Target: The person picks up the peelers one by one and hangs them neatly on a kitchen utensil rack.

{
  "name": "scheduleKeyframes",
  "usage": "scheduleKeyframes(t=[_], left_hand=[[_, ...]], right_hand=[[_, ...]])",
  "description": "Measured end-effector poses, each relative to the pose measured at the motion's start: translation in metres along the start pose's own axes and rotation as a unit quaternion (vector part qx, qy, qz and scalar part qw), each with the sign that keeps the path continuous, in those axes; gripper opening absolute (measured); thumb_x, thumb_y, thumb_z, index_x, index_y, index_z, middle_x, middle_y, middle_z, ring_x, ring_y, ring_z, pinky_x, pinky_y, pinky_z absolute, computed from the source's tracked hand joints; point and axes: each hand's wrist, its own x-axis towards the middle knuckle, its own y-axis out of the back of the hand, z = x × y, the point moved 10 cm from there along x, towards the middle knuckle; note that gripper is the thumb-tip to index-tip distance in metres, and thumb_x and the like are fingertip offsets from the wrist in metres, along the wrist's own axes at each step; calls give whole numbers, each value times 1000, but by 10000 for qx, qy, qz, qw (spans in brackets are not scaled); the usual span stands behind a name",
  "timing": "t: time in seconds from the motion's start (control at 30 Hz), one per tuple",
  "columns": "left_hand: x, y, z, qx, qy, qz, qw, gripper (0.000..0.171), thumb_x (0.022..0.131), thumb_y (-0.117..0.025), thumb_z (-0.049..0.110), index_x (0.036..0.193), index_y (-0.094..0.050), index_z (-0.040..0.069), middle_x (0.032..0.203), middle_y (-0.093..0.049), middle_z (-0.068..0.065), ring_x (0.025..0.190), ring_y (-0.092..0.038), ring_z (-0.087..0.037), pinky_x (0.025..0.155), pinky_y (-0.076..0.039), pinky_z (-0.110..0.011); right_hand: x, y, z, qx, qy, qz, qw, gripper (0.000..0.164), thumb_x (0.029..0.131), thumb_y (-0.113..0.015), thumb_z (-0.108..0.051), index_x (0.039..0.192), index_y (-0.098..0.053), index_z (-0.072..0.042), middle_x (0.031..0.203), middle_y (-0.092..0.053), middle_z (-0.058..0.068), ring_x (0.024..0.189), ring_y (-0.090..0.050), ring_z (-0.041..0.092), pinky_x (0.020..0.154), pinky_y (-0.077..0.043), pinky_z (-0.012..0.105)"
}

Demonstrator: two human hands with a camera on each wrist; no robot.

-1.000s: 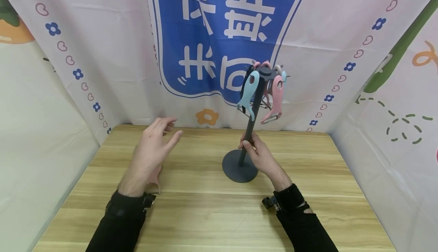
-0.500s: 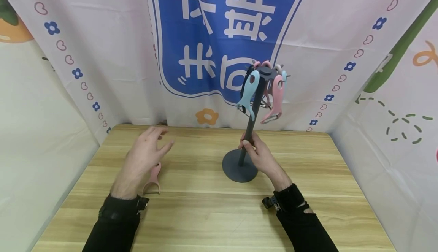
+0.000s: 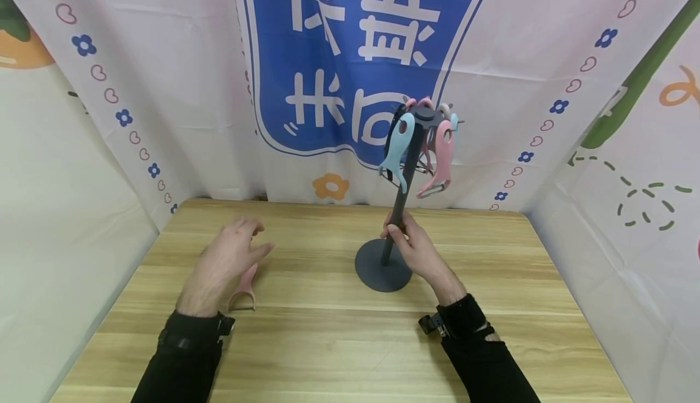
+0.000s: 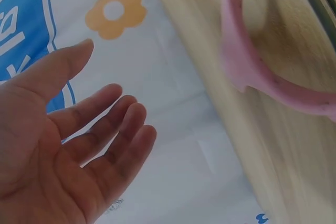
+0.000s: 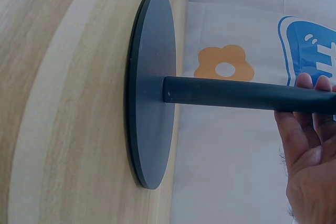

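Note:
My right hand (image 3: pixel 420 246) grips the dark pole of a stand (image 3: pixel 401 199) low down, just above its round base (image 5: pixel 155 93). From the stand's top hang several peelers, among them a light blue peeler (image 3: pixel 397 151) and a pink peeler (image 3: pixel 442 154); others behind are partly hidden. On the left of the table lies another pink peeler (image 3: pixel 246 281), its blade end toward me. Above and beside it hovers my left hand (image 3: pixel 226 261), holding nothing, with fingers relaxed and thumb apart in the left wrist view. That view shows the lying peeler's pink frame (image 4: pixel 252 69) close by.
The wooden table (image 3: pixel 328 342) carries the stand right of centre. White printed cloth (image 3: pixel 191 87) with a blue panel (image 3: pixel 339 56) hangs close behind the table's back edge, and more cloth stands at both sides.
My left hand has come back toward me, lower and slightly left, uncovering more of the lying pink peeler. The right hand and the stand have stayed where they were.

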Motion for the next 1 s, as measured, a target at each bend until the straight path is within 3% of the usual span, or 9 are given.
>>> scheduleKeyframes(t=[0.3, 0.5, 0.6, 0.7, 0.83, 1.0], left_hand=[[-9, -15, -18, -49, 509, -685, 9963, 57, 111, -80, 29, 150, -63, -9, 154, -64, -40, 133, -71, -56, 110, -66, -74], [-14, -23, -25, 99, 839, -1067, 9907, 52, 112, -75, 24, 147, -63, -11, 140, -69, -36, 116, -74, -44, 98, -71, -63], [-17, -27, -29, 14, 1056, -1230, 9868, 38, 112, -72, 21, 134, -67, -9, 120, -72, -28, 98, -71, -36, 78, -69, -49], [-21, -31, -33, -87, 1270, -1390, 9821, 18, 108, -71, 16, 110, -69, -2, 98, -67, -16, 79, -62, -26, 60, -57, -35], [-26, -34, -37, -165, 1465, -1537, 9771, 14, 100, -73, 12, 90, -64, 7, 84, -58, -8, 69, -54, -21, 55, -51, -30], [-28, -36, -40, -215, 1531, -1606, 9748, 16, 95, -77, 11, 84, -65, 8, 79, -56, -4, 66, -53, -19, 56, -48, -28]], right_hand=[[-1, 0, 0, 17, 20, 18, 10000, 21, 127, -51, -13, 140, -58, 1, 118, -76, 22, 118, -79, 40, 111, -68, 63], [0, 0, -1, 14, 12, 16, 10000, 21, 127, -51, -13, 140, -58, 1, 118, -76, 22, 118, -79, 40, 111, -68, 62], [0, -1, 0, 4, 6, 16, 10000, 21, 127, -51, -13, 141, -58, 1, 118, -76, 22, 118, -79, 40, 111, -68, 61], [0, 0, 1, 2, -2, 23, 10000, 21, 127, -51, -13, 140, -58, 1, 118, -76, 22, 118, -80, 40, 111, -68, 62], [0, 0, 1, 27, -18, 26, 10000, 20, 127, -51, -13, 140, -57, 1, 118, -76, 23, 118, -80, 42, 112, -68, 64], [0, -1, 1, 68, -48, 16, 10000, 21, 127, -51, -13, 140, -57, 1, 118, -76, 23, 119, -79, 42, 112, -68, 64]])
